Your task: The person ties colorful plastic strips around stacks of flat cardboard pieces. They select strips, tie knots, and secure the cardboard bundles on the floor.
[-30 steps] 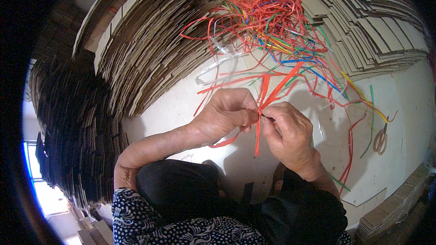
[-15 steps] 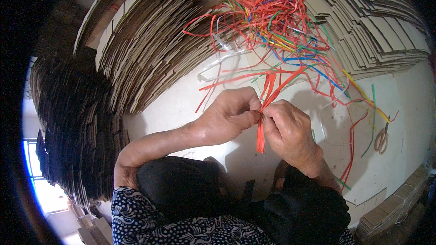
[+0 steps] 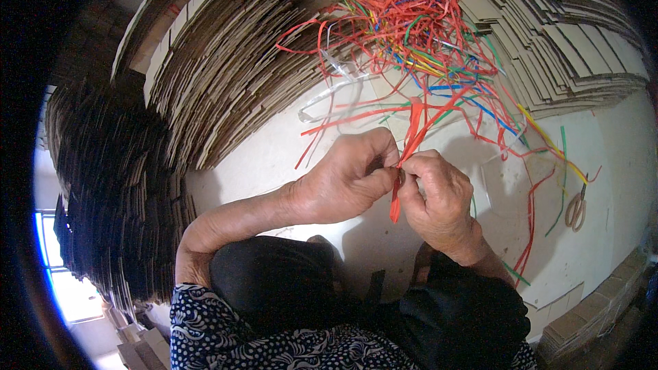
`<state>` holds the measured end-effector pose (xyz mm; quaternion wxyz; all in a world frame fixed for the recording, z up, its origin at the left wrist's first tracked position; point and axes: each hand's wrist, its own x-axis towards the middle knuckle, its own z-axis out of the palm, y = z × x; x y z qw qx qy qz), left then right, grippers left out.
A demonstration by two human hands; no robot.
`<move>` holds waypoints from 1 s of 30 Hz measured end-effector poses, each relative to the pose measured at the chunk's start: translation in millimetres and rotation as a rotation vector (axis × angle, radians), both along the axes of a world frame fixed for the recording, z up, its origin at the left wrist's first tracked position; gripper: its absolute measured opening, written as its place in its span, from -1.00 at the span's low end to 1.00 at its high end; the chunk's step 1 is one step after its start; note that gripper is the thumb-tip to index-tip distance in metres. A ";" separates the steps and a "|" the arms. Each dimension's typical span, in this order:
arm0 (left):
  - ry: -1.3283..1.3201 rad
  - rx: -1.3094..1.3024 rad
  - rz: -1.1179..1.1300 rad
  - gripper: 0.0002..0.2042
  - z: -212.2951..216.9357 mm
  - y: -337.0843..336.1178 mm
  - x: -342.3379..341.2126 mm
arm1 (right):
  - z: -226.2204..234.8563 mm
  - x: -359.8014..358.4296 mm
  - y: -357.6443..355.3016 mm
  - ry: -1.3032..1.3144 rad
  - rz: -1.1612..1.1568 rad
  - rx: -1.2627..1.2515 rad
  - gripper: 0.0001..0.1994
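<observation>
My left hand (image 3: pixel 346 178) and my right hand (image 3: pixel 439 195) meet fingertip to fingertip over a pale work surface (image 3: pixel 274 157). Both pinch the same red plastic strip (image 3: pixel 413 123), whose upper part runs up toward a big tangle of red, yellow, green and blue strips (image 3: pixel 411 20). A short red end (image 3: pixel 395 207) hangs down below my fingers.
Tall fanned stacks of flat brown cardboard (image 3: pixel 219 68) rise at the left, and more cardboard stacks (image 3: pixel 562 34) at the upper right. Scissors (image 3: pixel 576 209) lie at the right near loose strips. A clear plastic strip (image 3: pixel 329 96) lies by the tangle. My dark-clothed lap (image 3: pixel 356 301) is below.
The hands have stayed together on the red strip. The loose red end below my fingers has grown shorter and now hangs straight down.
</observation>
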<state>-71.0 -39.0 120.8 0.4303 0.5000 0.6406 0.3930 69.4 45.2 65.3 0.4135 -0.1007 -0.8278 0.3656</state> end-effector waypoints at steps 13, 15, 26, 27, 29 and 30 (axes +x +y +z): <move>0.230 0.274 -0.120 -0.90 -6.4 -4.5 -7.9 | 5.2 3.0 1.9 0.004 0.123 -0.183 -0.82; 0.271 0.346 -0.145 -0.89 -8.3 -5.4 -6.8 | 4.0 3.3 0.8 -0.014 0.170 -0.269 -0.85; 0.095 -0.041 -0.076 -0.92 6.7 -5.8 1.6 | 4.3 4.4 1.1 0.018 0.211 -0.168 -0.85; -0.042 -0.150 -0.021 -0.93 9.1 -6.5 2.6 | 4.8 4.0 0.5 0.025 0.220 -0.170 -0.85; -0.230 -0.142 -0.020 -0.94 -1.7 -8.2 -2.1 | 4.3 3.3 0.1 0.046 0.242 -0.145 -0.85; -0.324 -0.137 -0.019 -0.95 -5.8 -9.1 -4.1 | 3.8 3.3 -0.2 0.055 0.253 -0.133 -0.85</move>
